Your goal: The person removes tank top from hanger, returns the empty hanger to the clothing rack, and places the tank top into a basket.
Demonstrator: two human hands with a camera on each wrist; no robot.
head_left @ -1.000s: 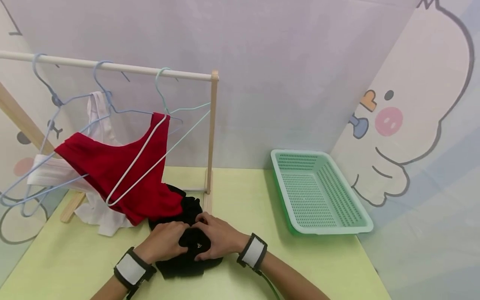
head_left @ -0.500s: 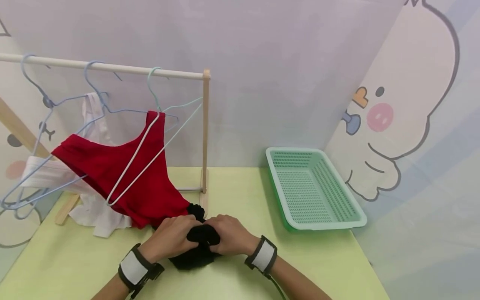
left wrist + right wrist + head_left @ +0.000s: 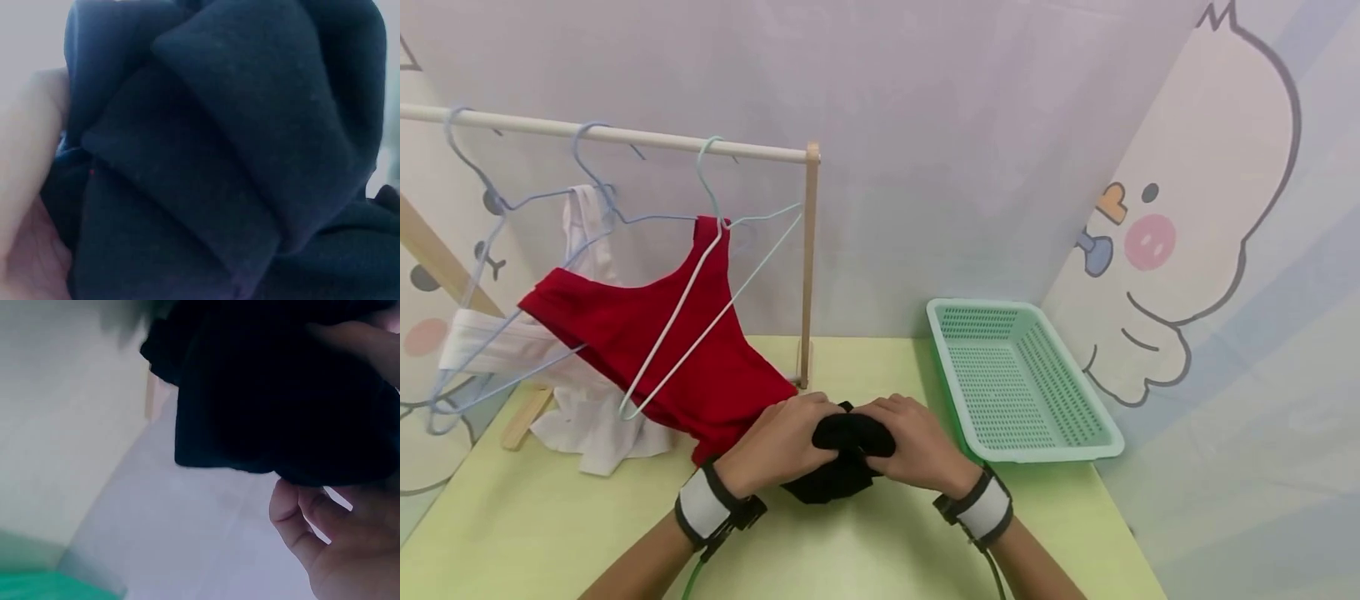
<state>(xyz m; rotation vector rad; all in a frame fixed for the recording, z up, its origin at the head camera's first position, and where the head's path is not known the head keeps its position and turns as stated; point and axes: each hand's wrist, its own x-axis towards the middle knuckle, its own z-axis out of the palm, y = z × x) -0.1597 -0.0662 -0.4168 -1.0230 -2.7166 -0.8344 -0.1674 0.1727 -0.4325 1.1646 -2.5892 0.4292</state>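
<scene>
A black cloth garment (image 3: 831, 483) is bunched up between both hands near the middle of the table, its type hidden by the folds. My left hand (image 3: 782, 446) grips its left side, and my right hand (image 3: 921, 446) grips its right side. In the left wrist view the folded black fabric (image 3: 206, 137) fills most of the picture, with the thumb side of the hand along its left edge. In the right wrist view curled fingertips (image 3: 287, 506) hold the fabric's lower edge. Just left of my left hand, a red sleeveless top (image 3: 655, 333) droops from the rack down to the table.
A clothes rack with a white rail (image 3: 647, 137) and a wooden post (image 3: 808, 267) stands at left. Blue hangers and a mint hanger (image 3: 741, 296) hang there. A white garment (image 3: 591, 425) trails onto the table. At right sits a green basket (image 3: 958, 392).
Both hands have moved right and slightly up, carrying the bunched black garment away from under the red top. The red top's lower part has been drawn along to the right.
</scene>
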